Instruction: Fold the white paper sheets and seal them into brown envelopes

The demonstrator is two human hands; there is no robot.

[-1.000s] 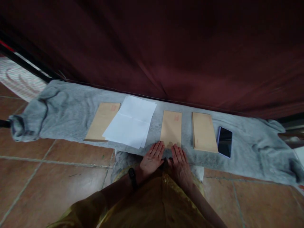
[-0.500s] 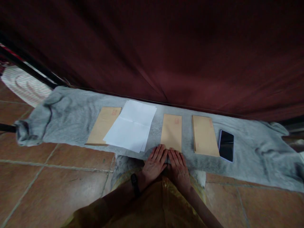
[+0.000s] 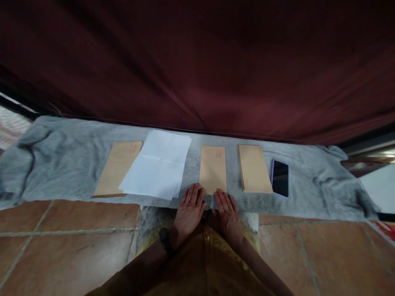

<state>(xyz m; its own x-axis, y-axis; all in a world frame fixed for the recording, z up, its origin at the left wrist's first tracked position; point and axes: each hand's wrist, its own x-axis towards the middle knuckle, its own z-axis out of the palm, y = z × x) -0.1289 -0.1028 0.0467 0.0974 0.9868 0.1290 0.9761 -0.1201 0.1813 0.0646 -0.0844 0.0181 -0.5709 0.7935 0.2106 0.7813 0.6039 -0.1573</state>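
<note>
My left hand (image 3: 189,209) and my right hand (image 3: 226,211) lie flat side by side on the near edge of a grey cloth (image 3: 68,164), fingers stretched out. Their fingertips reach the near end of a single brown envelope (image 3: 212,168). Neither hand holds anything. To the right lies a stack of brown envelopes (image 3: 254,167), then a dark phone (image 3: 280,178). To the left are white sheets of paper (image 3: 159,164) overlapping another brown envelope (image 3: 116,167). A dark band sits on my left wrist (image 3: 164,239).
A dark red curtain (image 3: 216,65) hangs right behind the cloth. The floor is brown tile (image 3: 61,242). Yellow clothing (image 3: 197,263) covers my lap. A white object (image 3: 378,187) lies at the far right edge.
The view has shifted so everything sits a little further left. My hands have stayed flat at the near end of the single envelope.
</note>
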